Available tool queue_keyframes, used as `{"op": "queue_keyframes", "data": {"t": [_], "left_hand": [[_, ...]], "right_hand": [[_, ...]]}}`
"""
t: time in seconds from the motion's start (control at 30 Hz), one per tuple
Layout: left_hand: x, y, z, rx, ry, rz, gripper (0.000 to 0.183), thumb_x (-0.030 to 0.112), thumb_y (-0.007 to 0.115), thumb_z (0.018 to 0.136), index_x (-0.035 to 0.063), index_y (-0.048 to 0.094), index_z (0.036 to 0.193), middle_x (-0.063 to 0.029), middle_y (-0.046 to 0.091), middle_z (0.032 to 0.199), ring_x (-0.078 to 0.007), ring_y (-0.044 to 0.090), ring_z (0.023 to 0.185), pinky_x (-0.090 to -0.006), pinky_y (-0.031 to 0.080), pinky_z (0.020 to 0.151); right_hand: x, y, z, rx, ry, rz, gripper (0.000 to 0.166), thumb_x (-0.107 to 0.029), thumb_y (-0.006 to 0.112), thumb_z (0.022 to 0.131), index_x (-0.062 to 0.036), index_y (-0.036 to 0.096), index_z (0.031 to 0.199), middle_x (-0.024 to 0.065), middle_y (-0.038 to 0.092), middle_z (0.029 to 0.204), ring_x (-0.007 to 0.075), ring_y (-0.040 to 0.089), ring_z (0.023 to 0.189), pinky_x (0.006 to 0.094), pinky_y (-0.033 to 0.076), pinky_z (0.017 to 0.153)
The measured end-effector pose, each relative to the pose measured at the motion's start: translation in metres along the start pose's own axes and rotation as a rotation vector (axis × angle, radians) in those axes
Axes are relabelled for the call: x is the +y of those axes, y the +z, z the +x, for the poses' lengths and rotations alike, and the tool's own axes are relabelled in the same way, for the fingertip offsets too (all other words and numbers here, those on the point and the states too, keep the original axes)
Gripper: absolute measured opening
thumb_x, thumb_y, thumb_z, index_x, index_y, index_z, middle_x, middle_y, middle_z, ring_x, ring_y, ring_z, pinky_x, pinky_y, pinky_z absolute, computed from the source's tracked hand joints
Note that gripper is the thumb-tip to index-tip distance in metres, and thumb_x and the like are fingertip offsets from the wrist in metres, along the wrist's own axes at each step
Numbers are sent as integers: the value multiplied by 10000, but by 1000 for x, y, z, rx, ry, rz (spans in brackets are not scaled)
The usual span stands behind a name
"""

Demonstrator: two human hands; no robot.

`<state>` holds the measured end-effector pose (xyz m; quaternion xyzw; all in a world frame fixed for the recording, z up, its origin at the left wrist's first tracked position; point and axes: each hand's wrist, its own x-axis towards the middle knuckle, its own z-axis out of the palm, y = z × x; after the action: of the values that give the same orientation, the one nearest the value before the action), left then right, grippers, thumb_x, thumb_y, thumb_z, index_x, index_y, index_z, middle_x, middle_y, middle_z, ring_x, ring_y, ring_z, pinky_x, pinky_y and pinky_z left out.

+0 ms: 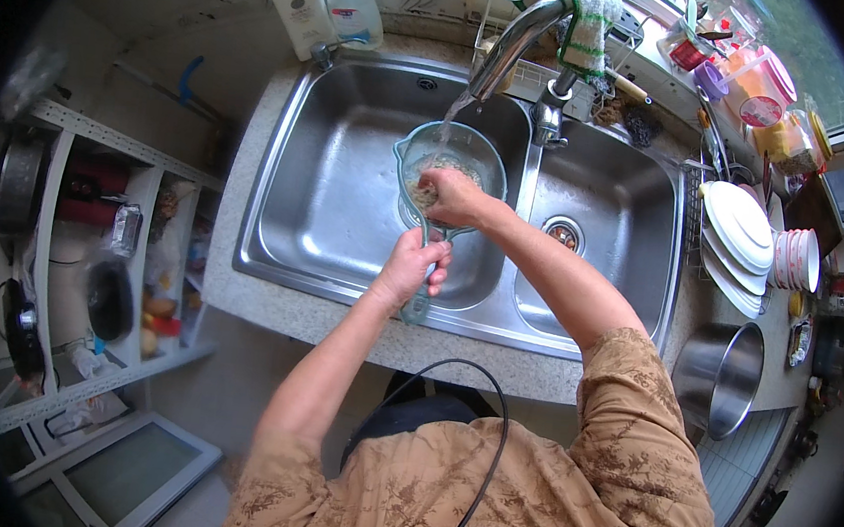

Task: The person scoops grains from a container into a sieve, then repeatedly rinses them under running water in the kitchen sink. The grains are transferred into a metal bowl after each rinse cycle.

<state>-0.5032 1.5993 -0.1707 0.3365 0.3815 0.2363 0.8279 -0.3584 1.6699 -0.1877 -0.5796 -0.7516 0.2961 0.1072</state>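
Note:
My left hand (416, 264) grips the handle of a clear greenish dipper (494, 149) over the left basin of a stainless steel double sink (339, 173). Inside the dipper's bowl, the fingers of my right hand (449, 196) are down among small pale grains (430, 170) in water; my palm hides part of them. Water (450, 119) runs from the chrome faucet (492, 66) into the bowl. Whether my right fingers are closed on grains cannot be told.
A green-and-white cloth (589, 30) hangs over the faucet. Two bottles (301, 8) stand behind the sink at left. White plates (737, 227) in a rack and a steel pot (717, 380) are at right. Food scraps lie in the right basin's drain (563, 234). A black cable crosses my chest.

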Motion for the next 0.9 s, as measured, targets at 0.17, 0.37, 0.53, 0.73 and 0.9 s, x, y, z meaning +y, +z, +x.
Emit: {"op": "queue_keyframes", "data": {"t": [0.17,0.37,0.53,0.73,0.9], "left_hand": [[5,-4,-6,-29,-34,13,94,99,492,827,38,423,849,-28,449,647,-83,419,455,-219,346,352],[8,-12,-7,-31,-30,23,98,100,497,823,47,415,821,-30,450,648,-82,424,461,-222,348,353],[1,-10,-9,-68,-86,20,143,124,501,834,12,444,902,-20,447,644,-64,395,437,-204,338,341],[5,-7,-14,-94,-106,12,134,112,490,839,8,444,909,-15,443,645,-59,386,440,-198,326,342],[6,-10,-13,-89,-109,1,106,107,489,832,24,429,859,-31,447,648,-76,404,443,-212,342,346]], "right_hand": [[6,-13,6,159,-234,-419,235,-49,601,623,-117,611,847,79,508,939,273,512,919,363,455,758],[9,-28,-8,-259,-143,-390,316,-198,619,710,-154,589,1021,126,516,970,291,532,896,374,436,788],[12,-1,-15,-202,-265,142,316,-107,620,677,-96,583,991,159,520,860,307,522,824,384,410,750],[14,0,5,83,-263,-339,192,-91,598,662,-98,605,853,109,538,894,288,550,837,390,462,697],[18,-21,-6,-143,-192,-531,176,-174,575,729,-162,602,903,87,540,953,272,570,862,382,485,683]]}}
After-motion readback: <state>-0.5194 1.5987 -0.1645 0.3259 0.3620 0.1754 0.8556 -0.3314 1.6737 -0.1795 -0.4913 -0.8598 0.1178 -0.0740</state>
